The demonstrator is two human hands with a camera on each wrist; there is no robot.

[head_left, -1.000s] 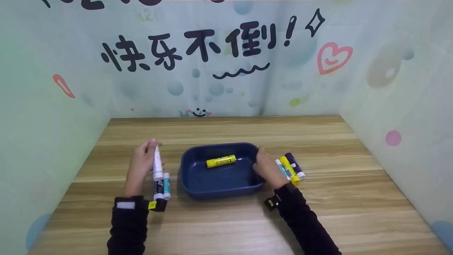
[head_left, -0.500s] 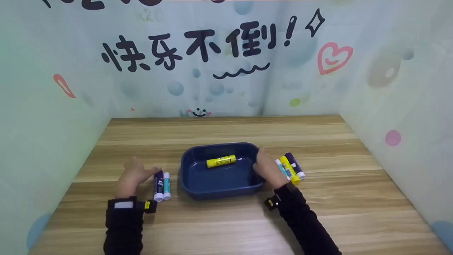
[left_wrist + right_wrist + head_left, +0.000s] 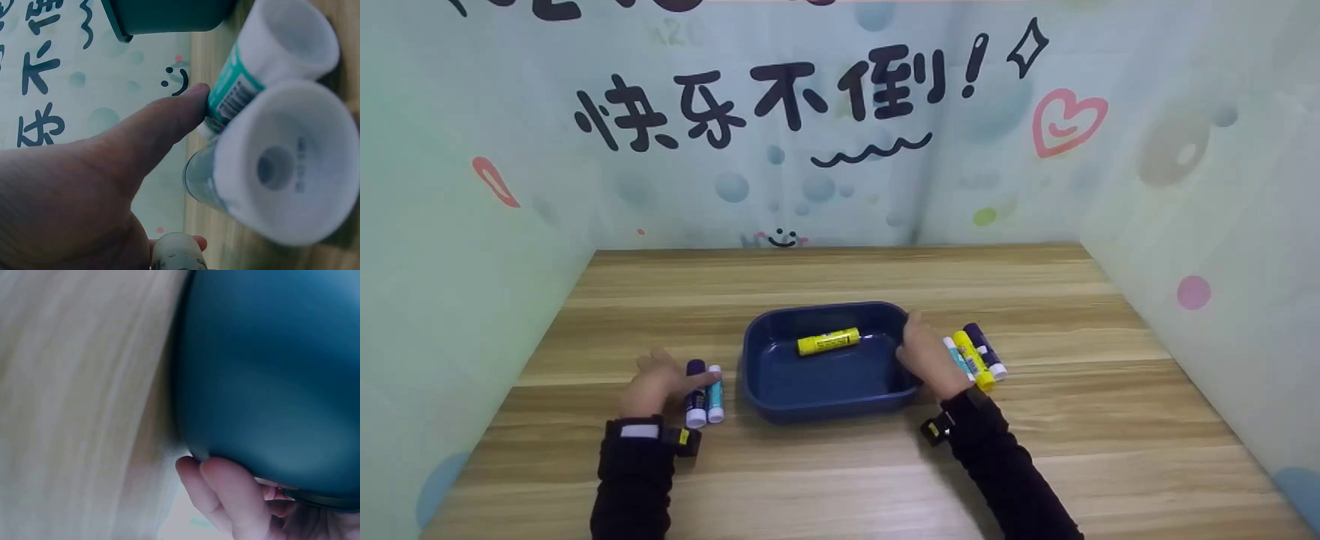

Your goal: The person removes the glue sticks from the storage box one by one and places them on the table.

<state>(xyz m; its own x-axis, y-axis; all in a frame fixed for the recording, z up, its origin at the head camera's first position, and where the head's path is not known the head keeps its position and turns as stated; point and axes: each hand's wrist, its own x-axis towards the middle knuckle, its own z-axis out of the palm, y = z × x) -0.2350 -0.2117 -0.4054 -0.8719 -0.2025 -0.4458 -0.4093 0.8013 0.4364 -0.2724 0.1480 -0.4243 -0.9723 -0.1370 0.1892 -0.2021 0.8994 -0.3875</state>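
Note:
My left hand (image 3: 652, 386) reaches across two glue sticks lying side by side. Its straight thumb touches the teal-and-white glue stick (image 3: 715, 397) and passes over the dark purple glue stick (image 3: 696, 401). In the left wrist view, a white glue stick (image 3: 179, 253) shows its end between the palm and a curled fingertip; the head view hides it under the hand. My right hand (image 3: 928, 356) grips the right wall of a dark blue plastic basin (image 3: 825, 409), fingers curled at its rim in the right wrist view. A yellow glue stick (image 3: 829, 342) lies inside.
Right of the basin, partly behind my right hand, lie a teal-and-white glue stick (image 3: 958, 358), a yellow glue stick (image 3: 973, 360) and a dark purple glue stick (image 3: 985, 351). The wooden table (image 3: 840, 480) ends at a printed cloth backdrop (image 3: 840, 187).
My left hand has lowered with the white glue stick, and its thumb has stretched rightward to the teal one, which has shifted slightly. The right hand and basin have stayed still.

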